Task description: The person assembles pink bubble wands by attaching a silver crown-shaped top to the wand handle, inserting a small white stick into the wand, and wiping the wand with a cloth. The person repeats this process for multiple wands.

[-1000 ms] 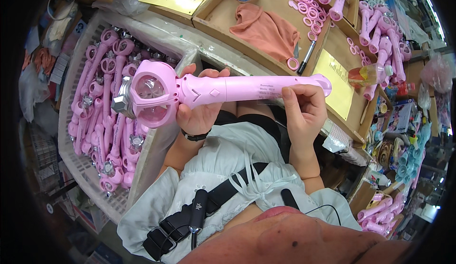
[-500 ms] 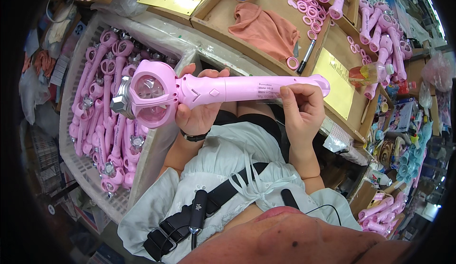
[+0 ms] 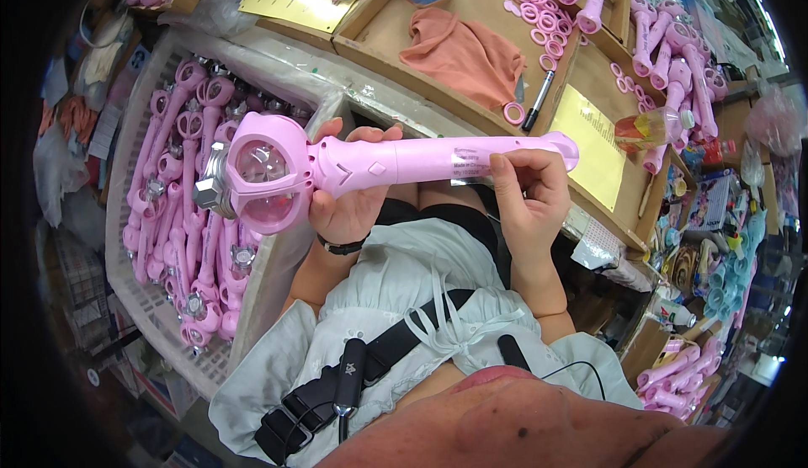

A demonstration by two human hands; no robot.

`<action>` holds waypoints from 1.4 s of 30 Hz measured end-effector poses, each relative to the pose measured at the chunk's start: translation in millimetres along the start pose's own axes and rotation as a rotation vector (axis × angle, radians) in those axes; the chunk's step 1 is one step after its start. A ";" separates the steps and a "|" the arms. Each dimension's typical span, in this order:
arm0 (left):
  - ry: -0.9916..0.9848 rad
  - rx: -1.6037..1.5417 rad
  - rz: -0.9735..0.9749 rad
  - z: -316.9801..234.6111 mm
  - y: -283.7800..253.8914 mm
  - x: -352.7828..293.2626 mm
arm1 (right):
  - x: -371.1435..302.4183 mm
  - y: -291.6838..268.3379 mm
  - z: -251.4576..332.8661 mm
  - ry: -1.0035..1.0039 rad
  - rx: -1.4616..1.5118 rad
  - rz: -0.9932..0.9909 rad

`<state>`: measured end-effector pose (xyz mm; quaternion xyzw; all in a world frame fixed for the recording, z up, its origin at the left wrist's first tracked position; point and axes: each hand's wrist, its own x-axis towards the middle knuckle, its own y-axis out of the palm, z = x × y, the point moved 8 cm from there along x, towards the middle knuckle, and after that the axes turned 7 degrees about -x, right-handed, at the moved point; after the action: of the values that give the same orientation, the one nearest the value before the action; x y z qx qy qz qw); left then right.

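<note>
At left, a latticed white plastic basket (image 3: 133, 298) full of smooth pink wands (image 3: 194, 245); far, a shallow cardboard tray (image 3: 379, 30). Nearer, the held wand (image 3: 417, 159), clear-domed with faceted silver end, hides part of the basket. The left hand (image 3: 355, 213) half-curls around it; the right hand (image 3: 536, 194) pinches its clear label (image 3: 468, 163). Far right, small pink rings (image 3: 539, 15).

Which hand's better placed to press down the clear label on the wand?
Right, probably. The right hand is already at one end of the clear label; the left hand supports the pink wand nearer its round head, away from the label.
</note>
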<state>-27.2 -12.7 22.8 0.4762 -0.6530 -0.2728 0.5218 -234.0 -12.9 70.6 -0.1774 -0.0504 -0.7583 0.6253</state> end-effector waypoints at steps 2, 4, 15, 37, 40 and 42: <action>-0.015 0.011 0.069 0.7 3.5 0.5 | 0.4 0.9 -2.0 -0.002 -0.029 0.000; 0.002 0.053 0.082 0.1 5.1 -0.4 | 0.6 2.5 -1.5 -0.020 -0.099 0.002; 0.108 0.172 0.113 -6.9 22.1 0.8 | 4.6 -5.1 6.2 -0.131 -0.517 -0.079; -0.119 0.813 -0.072 37.1 -9.7 87.6 | -16.8 19.4 -53.0 0.097 -0.332 0.225; -0.128 0.865 -0.063 64.7 -6.2 71.8 | -18.8 27.9 -60.9 0.162 -0.389 0.118; -0.032 0.886 -0.101 70.4 -4.9 71.9 | -22.4 32.3 -68.9 0.239 -0.410 0.105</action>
<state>-92.0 -89.7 27.4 0.6807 -0.6910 0.0008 0.2432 -213.6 -19.5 -5.7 -0.2119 0.1880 -0.7347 0.6164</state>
